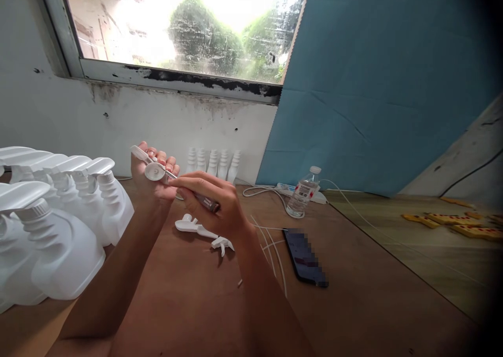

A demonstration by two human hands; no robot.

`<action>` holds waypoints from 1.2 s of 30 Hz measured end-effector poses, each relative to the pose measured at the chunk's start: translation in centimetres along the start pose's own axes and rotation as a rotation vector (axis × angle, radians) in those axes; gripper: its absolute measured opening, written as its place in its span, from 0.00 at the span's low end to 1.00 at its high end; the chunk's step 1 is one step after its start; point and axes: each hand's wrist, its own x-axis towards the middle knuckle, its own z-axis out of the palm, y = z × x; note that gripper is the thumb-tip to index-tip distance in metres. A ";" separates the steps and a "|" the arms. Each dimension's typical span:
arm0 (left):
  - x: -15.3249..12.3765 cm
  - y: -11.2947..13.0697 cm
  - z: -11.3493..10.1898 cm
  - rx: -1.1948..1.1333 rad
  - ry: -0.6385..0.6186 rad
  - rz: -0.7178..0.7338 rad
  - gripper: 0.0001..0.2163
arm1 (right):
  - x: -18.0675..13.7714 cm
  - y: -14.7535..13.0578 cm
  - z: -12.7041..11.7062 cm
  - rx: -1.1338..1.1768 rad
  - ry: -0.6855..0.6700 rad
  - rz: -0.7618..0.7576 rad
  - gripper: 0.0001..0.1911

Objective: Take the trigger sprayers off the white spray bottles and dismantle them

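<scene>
My left hand (159, 184), palm up, is closed around a white plastic spray-head part (154, 171) with a round disc-shaped piece. In my right hand (218, 202) is a screwdriver (207, 202), its thin metal shaft pointing left at the white part. Whether the tip touches the part I cannot tell. Below my hands, white spray-head pieces (192, 226) lie on the brown table (188, 304), among them a trigger (223, 244). Thin white tubes (275, 252) lie beside my right forearm.
Large white spray bottles (63, 247) crowd the left side. Several white bottles (212, 163) stand against the wall. A water bottle (303, 192), a power strip (288, 188) with cables and a phone (305, 257) are on the right. Yellow pieces (456, 222) lie farther right.
</scene>
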 end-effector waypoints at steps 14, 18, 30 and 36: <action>-0.1 -1.2 0.3 0.177 -0.187 -0.086 0.15 | 0.0 -0.5 -2.7 0.355 0.107 0.352 0.10; -0.4 -1.3 0.6 0.199 -0.224 -0.190 0.15 | 0.0 -0.3 -3.1 0.467 0.161 0.458 0.10; -1.0 -1.5 0.9 0.216 -0.318 -0.404 0.16 | -0.1 0.9 -3.7 0.645 0.281 0.545 0.11; -1.1 -1.9 0.8 0.209 -0.319 -0.441 0.14 | -0.2 1.3 -3.7 0.628 0.312 0.573 0.11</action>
